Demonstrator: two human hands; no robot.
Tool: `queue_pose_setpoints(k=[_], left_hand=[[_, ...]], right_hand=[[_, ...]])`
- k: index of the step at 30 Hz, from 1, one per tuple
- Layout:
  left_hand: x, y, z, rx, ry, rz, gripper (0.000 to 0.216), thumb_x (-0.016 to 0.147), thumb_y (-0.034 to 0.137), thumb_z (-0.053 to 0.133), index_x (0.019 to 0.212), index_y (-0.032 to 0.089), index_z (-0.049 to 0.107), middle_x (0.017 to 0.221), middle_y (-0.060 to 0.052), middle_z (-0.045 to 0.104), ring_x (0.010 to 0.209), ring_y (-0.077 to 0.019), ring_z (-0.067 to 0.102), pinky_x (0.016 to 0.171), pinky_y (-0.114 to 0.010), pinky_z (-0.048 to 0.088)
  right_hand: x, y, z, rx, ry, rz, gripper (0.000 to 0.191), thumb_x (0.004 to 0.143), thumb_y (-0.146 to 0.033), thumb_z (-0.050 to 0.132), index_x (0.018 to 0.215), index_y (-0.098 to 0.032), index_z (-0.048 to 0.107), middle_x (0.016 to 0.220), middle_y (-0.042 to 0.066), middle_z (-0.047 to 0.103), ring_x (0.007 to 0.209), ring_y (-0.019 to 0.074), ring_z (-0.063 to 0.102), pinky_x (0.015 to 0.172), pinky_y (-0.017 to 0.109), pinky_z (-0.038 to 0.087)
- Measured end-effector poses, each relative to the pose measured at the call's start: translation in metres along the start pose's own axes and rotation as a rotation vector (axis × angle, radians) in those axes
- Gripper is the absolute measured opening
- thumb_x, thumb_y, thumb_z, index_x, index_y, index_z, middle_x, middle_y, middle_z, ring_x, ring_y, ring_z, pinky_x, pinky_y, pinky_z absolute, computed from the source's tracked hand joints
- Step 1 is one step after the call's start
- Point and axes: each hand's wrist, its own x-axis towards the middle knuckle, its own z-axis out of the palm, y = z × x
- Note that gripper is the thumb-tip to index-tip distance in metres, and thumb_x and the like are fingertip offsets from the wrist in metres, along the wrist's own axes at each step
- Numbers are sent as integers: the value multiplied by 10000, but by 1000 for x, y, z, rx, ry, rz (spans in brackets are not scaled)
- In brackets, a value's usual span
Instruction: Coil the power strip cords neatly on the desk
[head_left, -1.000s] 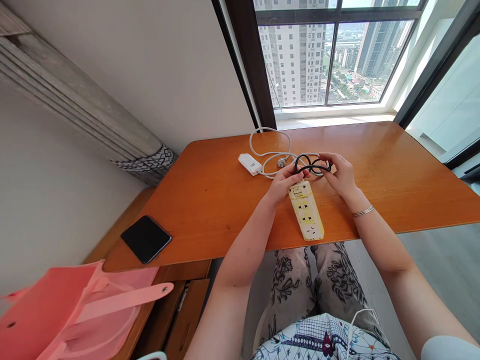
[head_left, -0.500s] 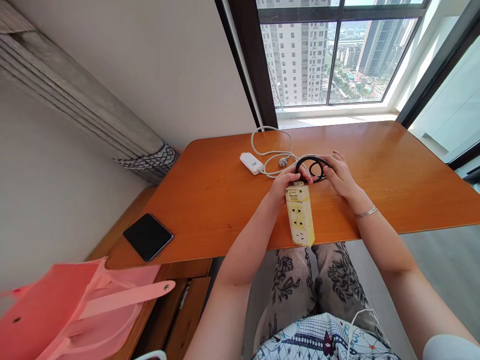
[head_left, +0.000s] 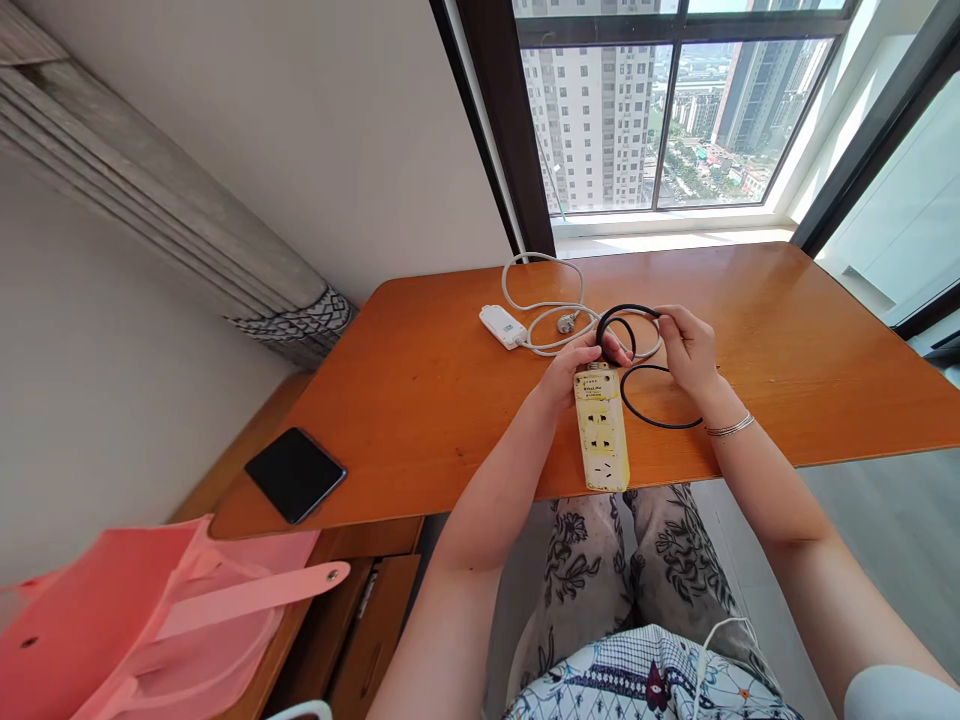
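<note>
A yellowed power strip lies near the desk's front edge, its sockets facing up. At its far end my left hand is closed around the black cord where it leaves the strip. My right hand pinches a loop of that same cord between thumb and fingers, a little to the right. A loose length of the cord curves on the desk below my right hand and passes behind the wrist. Just beyond both hands lies a white power strip with a coiled white cable and a plug.
The brown desk reaches to the window sill. A dark tablet or phone lies at its left edge. Beside it, lower left, is a pink bag with a strap. A window is at the back.
My right hand has closed from spread fingers to a pinch on the cord. A length of black cord has come loose and now hangs in a curve below it.
</note>
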Motion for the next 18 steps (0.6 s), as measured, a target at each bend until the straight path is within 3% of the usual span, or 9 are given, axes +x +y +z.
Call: queue_pose_setpoints(k=[7, 13, 18], left_hand=[[0, -1, 0, -30, 11, -49, 509, 772, 691, 676, 765, 184, 640, 750, -103, 710, 1024, -336, 723, 1006, -519, 541], [3, -4, -1, -19, 23, -93, 536, 834, 706, 648, 801, 172, 677, 722, -86, 722, 912, -283, 749, 950, -444, 561], [3, -2, 0, -16, 1, -77, 513, 851, 694, 638, 757, 190, 653, 589, -31, 659, 773, -245, 740, 1010, -454, 539]], right_hand=[[11, 3, -4, 142, -187, 104, 540, 989, -630, 471, 978, -180, 771, 814, 47, 716, 834, 191, 691, 770, 313, 544], [13, 8, -9, 260, -334, 150, 543, 926, -682, 550, 956, -198, 795, 878, 56, 761, 875, 208, 699, 808, 355, 566], [11, 6, -2, 272, -328, 145, 568, 926, -706, 533, 965, -209, 804, 947, 67, 783, 892, 211, 712, 833, 360, 576]])
